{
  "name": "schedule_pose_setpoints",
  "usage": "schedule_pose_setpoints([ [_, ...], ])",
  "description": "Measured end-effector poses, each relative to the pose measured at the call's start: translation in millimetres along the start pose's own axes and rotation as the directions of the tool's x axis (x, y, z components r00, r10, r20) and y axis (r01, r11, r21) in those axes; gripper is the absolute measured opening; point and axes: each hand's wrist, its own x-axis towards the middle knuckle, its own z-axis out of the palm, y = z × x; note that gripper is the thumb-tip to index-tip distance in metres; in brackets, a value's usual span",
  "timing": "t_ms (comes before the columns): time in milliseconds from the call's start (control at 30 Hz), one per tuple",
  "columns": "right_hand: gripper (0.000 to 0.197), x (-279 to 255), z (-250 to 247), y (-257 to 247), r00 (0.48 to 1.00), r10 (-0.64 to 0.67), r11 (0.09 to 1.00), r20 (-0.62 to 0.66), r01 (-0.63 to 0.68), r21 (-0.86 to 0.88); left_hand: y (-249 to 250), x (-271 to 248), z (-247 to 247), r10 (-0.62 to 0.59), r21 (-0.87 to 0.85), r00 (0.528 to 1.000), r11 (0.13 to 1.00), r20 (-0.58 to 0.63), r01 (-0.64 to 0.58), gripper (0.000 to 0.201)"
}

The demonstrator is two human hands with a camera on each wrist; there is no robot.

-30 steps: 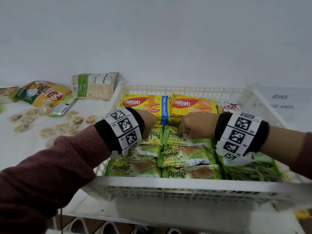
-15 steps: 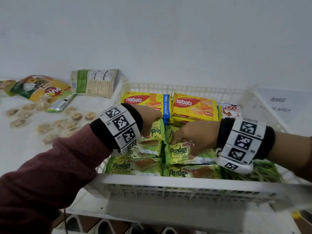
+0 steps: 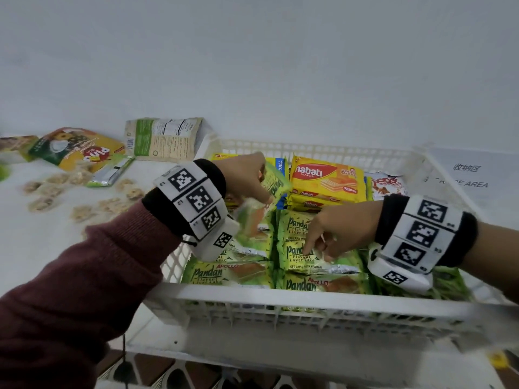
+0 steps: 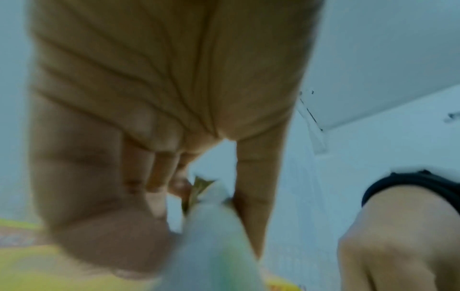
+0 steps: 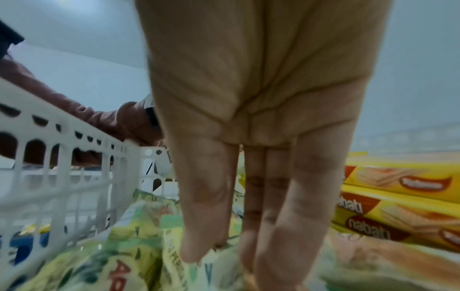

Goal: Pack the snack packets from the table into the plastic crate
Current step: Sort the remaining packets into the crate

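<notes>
over the crate's (image 3: pixel 323 297) left half, the left hand (image 3: pixel 241 178) now stands higher than it did half a second ago, and a pandan packet (image 3: pixel 273 183) has come up with it, tilted on end against the blue-edged nabati pack (image 3: pixel 282 171). its grip is grasping that packet by one edge; the left wrist view shows finger and thumb pinched on the crimped wrapper (image 4: pixel 206 189). the right hand (image 3: pixel 339 228) has slid nearer and lower. its fingers (image 5: pixel 206 216) are extended, tips touching the flat pandan packet (image 3: pixel 306 256) in the right column; the grip is released, holding nothing. i read this as tidying: one packet lifted to be reseated while the other hand holds the row flat, so packing here is nearly settled.

counts, as far as shown. pandan packets in the crate: about seven, three visible in each column plus the lifted one; the left column is partly hidden by the wristband. nabati packs: one with its face showing (image 3: pixel 327 178), at least two edges stacked beneath it, and one more behind the left hand. one red-and-white packet (image 3: pixel 389 185) at far right, one dark green bag (image 3: pixel 421 287) at near right.

on the surface (image 3: pixel 33 242) to the left, unpacked: a yellow pouch (image 3: pixel 81 150), a pale green pouch (image 3: pixel 165 138), a slim foil packet (image 3: pixel 112 172), part of another pouch (image 3: pixel 14 146) at the frame edge, and small wrapped snacks (image 3: pixel 84 211), too blurred to count. much of the task remains there.
</notes>
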Motion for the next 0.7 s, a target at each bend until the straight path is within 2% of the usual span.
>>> schedule_pose_setpoints([
  [33,0.037,-2,-2,1,1.000,0.006,1.000,-0.006,-0.006,0.011,0,-1,-2,-0.006,-0.116,0.998,0.993,-0.062,-0.001,0.061],
  [100,0.037,-7,-4,2,1.000,0.020,1.000,-0.023,-0.019,0.018,3,-5,-4,-0.067,-0.384,0.988,0.923,-0.142,0.007,0.071],
  [133,0.038,-8,-4,3,0.999,0.027,1.000,-0.031,-0.026,0.016,4,-7,-3,-0.112,-0.479,0.983,0.877,-0.144,0.030,0.076],
  [200,0.038,-11,-3,3,0.999,0.043,0.999,-0.031,-0.042,0.018,5,-13,2,-0.178,-0.508,0.981,0.854,-0.077,0.115,0.078],
  [233,0.039,-12,-3,4,0.998,0.048,0.999,-0.031,-0.047,0.019,5,-15,5,-0.191,-0.432,0.981,0.887,-0.025,0.162,0.073],
  [267,0.039,-12,-2,4,0.998,0.051,0.999,-0.033,-0.050,0.018,4,-17,7,-0.194,-0.260,0.981,0.946,0.020,0.193,0.065],
  [300,0.039,-12,-2,4,0.998,0.050,0.999,-0.034,-0.049,0.017,4,-20,7,-0.198,-0.016,0.979,0.980,0.042,0.199,0.055],
  [333,0.038,-12,-1,5,0.998,0.046,0.999,-0.035,-0.045,0.015,5,-24,6,-0.195,0.225,0.980,0.957,0.032,0.183,0.049],
  [400,0.037,-12,-1,5,0.999,0.034,0.999,-0.039,-0.034,0.003,8,-28,5,-0.167,0.560,0.986,0.819,0.017,0.129,0.050],
  [467,0.036,-12,-1,5,0.998,0.022,1.000,-0.054,-0.023,-0.016,12,-29,11,-0.125,0.681,0.991,0.730,0.047,0.059,0.056],
  [500,0.036,-13,-1,5,0.998,0.016,1.000,-0.060,-0.017,-0.023,15,-28,15,-0.093,0.698,0.991,0.716,0.094,0.001,0.058],
  [600,0.035,-15,0,5,0.999,0.003,1.000,-0.053,-0.004,-0.023,18,-21,26,-0.089,0.662,0.953,0.738,0.289,-0.132,0.060],
  [700,0.033,-16,0,4,0.999,-0.006,1.000,-0.053,0.005,-0.023,19,-13,37,-0.154,0.678,0.917,0.720,0.367,-0.151,0.058],
])
